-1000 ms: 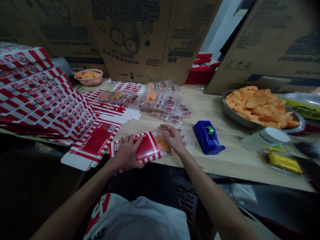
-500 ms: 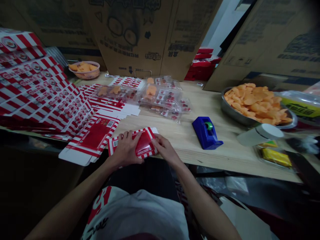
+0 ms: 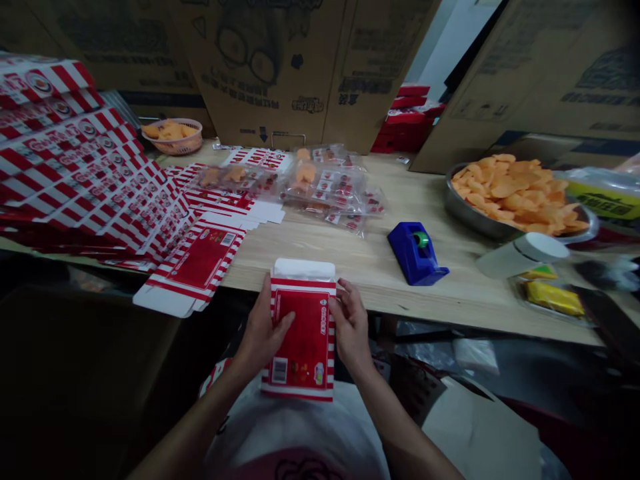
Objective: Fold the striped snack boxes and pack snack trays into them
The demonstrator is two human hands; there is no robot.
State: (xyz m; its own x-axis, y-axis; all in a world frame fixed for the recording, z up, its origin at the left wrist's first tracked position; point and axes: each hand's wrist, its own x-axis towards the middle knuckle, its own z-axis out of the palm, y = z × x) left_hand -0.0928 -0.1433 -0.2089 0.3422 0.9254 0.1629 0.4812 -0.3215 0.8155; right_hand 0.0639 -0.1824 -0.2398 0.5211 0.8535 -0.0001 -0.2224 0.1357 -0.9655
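A red and white striped cardboard box (image 3: 305, 343) stands upright in front of my body, its white end flap (image 3: 304, 269) raised at the top and its barcode near the bottom. My left hand (image 3: 265, 333) grips its left side, thumb lying across the red face. At the opposite edge my right hand (image 3: 350, 327) holds the box near the top corner, fingers bent around the side. Flat unfolded boxes (image 3: 197, 260) lie to the left of my hands at the table edge.
A blue tape dispenser (image 3: 417, 257) stands right of centre. Clear plastic packets (image 3: 325, 190) lie beyond my hands. At right are a metal bowl (image 3: 457, 207) of orange pieces and a white bottle (image 3: 520, 257). Stacked striped boxes (image 3: 85, 167) fill the left; a pink basket (image 3: 187, 143) sits behind.
The box has turned from lying sideways at the table edge to upright, closer to my body. My left hand has shifted to its left side, my right hand to its right edge.
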